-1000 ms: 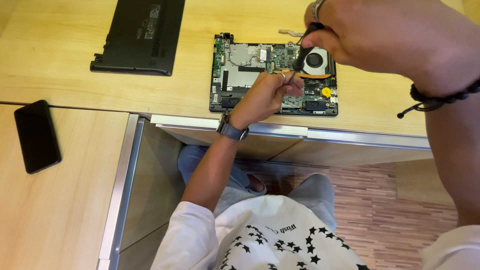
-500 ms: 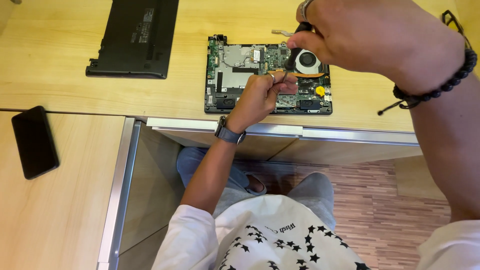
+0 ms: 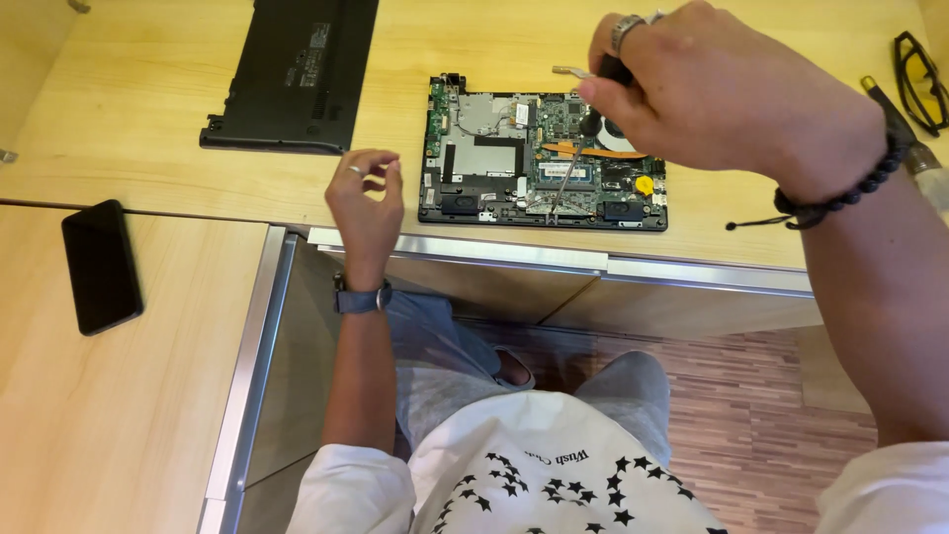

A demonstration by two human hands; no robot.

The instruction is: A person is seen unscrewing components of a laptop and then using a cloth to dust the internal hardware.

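Laptop board (image 3: 544,158): cover (image 3: 292,74) lying off, left of it. My right hand (image 3: 732,99) is gripping a screwdriver (image 3: 573,163) on it; left hand (image 3: 366,203) is pinching loosely beside it, contents unclear.

Light wooden desk over a striped wood floor.

From my feed I see a pale wooden desk (image 3: 148,119) running across the top, with a second wooden surface (image 3: 109,415) joining it on the left. A brushed metal strip (image 3: 465,247) edges the front of the desk and turns down along the side piece. Below lies a floor (image 3: 771,415) of reddish-brown wood-look planks. The light is warm and even.
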